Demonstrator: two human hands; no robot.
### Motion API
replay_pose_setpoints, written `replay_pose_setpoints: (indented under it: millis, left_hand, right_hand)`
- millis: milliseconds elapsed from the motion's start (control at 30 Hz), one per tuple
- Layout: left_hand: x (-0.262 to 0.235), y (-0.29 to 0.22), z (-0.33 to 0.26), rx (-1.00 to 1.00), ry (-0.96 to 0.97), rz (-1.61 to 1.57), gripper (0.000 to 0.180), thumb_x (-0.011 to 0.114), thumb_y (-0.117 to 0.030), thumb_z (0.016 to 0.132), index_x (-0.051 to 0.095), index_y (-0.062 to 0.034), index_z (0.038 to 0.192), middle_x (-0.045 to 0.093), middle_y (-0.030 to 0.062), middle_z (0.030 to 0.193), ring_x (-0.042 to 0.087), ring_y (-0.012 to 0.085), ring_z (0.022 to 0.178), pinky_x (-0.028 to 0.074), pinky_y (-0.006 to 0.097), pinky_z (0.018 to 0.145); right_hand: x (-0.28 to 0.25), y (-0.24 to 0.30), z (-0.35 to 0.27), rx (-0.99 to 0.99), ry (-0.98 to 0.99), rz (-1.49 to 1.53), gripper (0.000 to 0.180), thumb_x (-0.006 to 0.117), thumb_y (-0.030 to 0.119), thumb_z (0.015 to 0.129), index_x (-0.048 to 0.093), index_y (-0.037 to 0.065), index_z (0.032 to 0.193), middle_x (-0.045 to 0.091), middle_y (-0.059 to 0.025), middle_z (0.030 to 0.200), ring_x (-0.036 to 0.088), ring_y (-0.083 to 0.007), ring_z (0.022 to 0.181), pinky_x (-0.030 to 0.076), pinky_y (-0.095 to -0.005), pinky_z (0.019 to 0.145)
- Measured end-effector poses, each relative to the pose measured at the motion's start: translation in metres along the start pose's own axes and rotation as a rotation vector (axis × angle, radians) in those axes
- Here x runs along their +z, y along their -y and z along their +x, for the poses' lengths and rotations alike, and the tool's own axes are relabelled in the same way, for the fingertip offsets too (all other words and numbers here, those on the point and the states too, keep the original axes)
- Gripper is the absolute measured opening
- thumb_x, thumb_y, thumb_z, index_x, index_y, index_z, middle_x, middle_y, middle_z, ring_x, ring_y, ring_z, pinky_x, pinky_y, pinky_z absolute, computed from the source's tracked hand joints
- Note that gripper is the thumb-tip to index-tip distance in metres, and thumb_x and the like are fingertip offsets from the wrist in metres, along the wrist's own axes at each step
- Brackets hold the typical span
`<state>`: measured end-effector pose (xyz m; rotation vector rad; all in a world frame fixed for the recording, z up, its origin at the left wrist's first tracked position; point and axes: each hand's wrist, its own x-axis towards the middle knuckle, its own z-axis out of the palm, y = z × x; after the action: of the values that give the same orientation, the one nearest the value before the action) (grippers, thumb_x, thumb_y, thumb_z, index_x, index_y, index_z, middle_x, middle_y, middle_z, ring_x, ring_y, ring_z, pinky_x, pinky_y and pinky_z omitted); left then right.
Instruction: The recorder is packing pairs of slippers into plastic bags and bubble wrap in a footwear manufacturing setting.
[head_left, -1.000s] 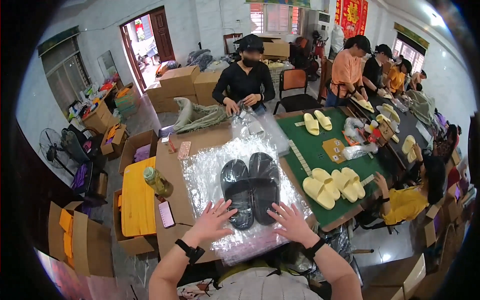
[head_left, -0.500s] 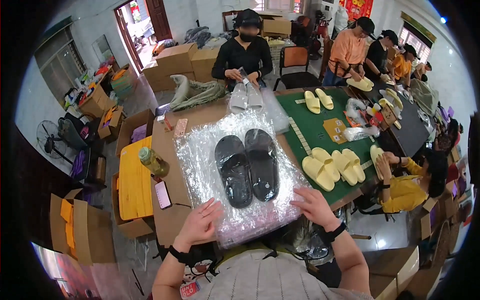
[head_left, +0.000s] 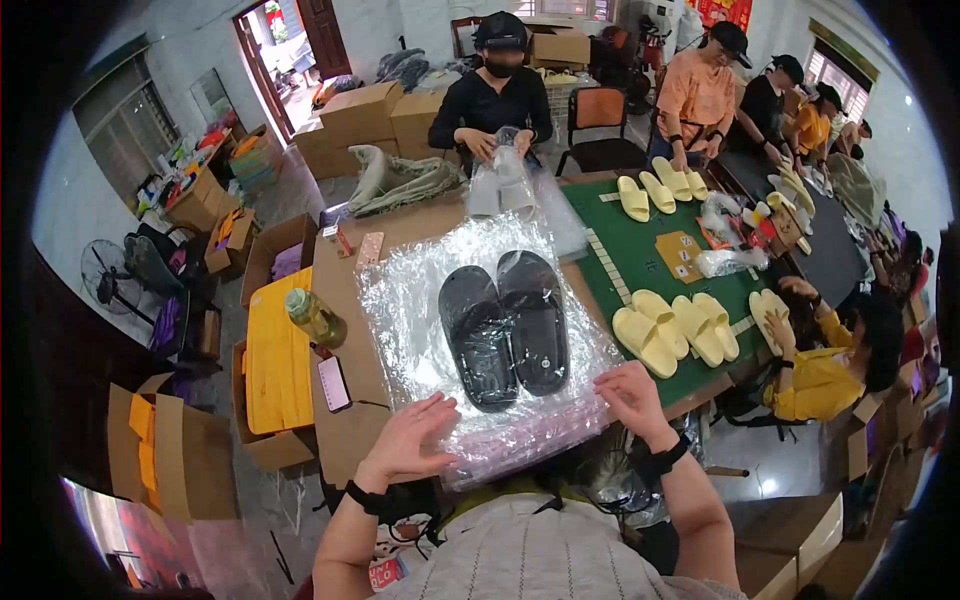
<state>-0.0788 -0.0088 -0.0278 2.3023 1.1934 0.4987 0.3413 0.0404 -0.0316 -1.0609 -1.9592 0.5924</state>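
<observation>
A pair of black slide slippers (head_left: 541, 330) lies side by side inside a clear plastic bag (head_left: 405, 330), on top of a stack of shiny clear bags at the table's near edge. My left hand (head_left: 410, 440) is open at the stack's near left side, fingers stretched and thumb apart. At the near right edge, my right hand (head_left: 640, 402) has its fingers bent and drawn together at the bag's rim, appearing to pinch the plastic. Across the table, a co-worker in black handles a clear bag with grey slippers (head_left: 500, 190) in it.
Left on the table are a phone (head_left: 335, 384), a green bottle (head_left: 316, 318) and a small box (head_left: 337, 240). A carton of yellow packs (head_left: 280, 350) stands beside it. Pale yellow slippers (head_left: 655, 335) rest on the green mat (head_left: 640, 255) to the right, where co-workers sit and stand.
My left fingers have straightened, and my right fingers have drawn together at the bag's edge. The co-worker in orange has lowered yellow slippers onto the mat. The view has shifted slightly.
</observation>
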Motion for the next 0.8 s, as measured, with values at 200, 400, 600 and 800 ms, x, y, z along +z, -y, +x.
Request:
replay_pose_setpoints:
  millis: [200,400,600,800]
  left_hand:
    - [0.014,0.001,0.005,-0.174,-0.083,-0.108,0.055,0.080,-0.040,0.078,0.069,-0.0058,0.120,0.064,0.0110,0.133,0.050,0.0321,0.136,0.044,0.042,0.109]
    - [0.018,-0.002,0.011,-0.288,-0.273,-0.381,0.030,0.079,-0.026,0.079,0.075,-0.0093,0.104,0.068,0.0103,0.124,0.060,0.0311,0.122,0.050,0.040,0.100]
    - [0.020,-0.017,0.013,-0.258,-0.313,-0.176,0.018,0.077,-0.019,0.079,0.076,-0.0106,0.095,0.069,0.0078,0.114,0.063,0.0308,0.113,0.051,0.041,0.094]
    - [0.021,-0.010,0.009,-0.134,-0.509,-0.067,0.016,0.077,-0.011,0.079,0.077,-0.0118,0.095,0.068,0.0035,0.109,0.059,0.0301,0.114,0.049,0.042,0.095]
  right_hand:
    - [0.014,-0.012,0.003,0.213,-0.077,0.021,0.009,0.074,0.014,0.082,0.071,0.005,0.079,0.068,-0.0063,0.079,0.058,-0.0251,0.080,0.046,-0.0360,0.074]
    - [0.026,-0.018,0.007,0.339,-0.186,-0.035,0.022,0.075,0.020,0.082,0.068,0.002,0.071,0.063,-0.0097,0.069,0.057,-0.0262,0.070,0.044,-0.0373,0.065]
    - [0.028,-0.009,0.014,0.408,-0.257,0.020,0.016,0.076,0.017,0.081,0.070,0.002,0.080,0.064,-0.0097,0.077,0.060,-0.0264,0.073,0.047,-0.0368,0.069]
    - [0.006,0.017,-0.005,0.097,-0.149,-0.058,0.018,0.067,-0.004,0.083,0.072,0.004,0.098,0.067,-0.0109,0.100,0.065,-0.0265,0.082,0.052,-0.0338,0.075]
